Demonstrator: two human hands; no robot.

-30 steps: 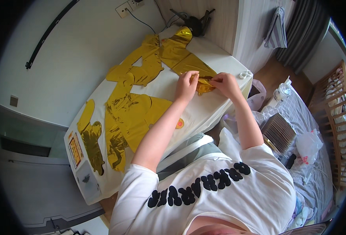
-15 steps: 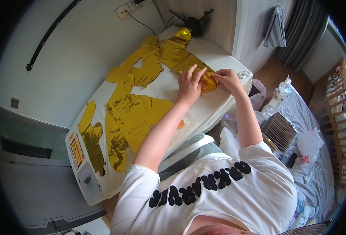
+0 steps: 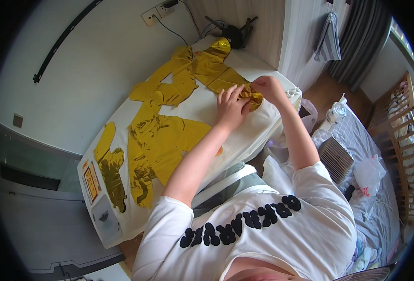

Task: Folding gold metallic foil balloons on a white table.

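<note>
Gold foil balloon [image 3: 253, 96] pinched by right hand [image 3: 266, 87].

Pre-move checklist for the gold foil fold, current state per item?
1. Both hands on the foil piece: ok. Left hand presses flat on it, right hand pinches its edge.
2. Piece supported by the table: ok, though it lies near the table's right edge.
3. Other foil shapes clear of the hands: ok, they lie further left on the cloth.
4. Small white bottles by the right wrist: not ok, close enough to be knocked.
5. Right grip firmly closed on the foil: cannot tell, fingertips too small to see.
6. Fold line aligned: cannot tell, hidden under the hands.
</note>
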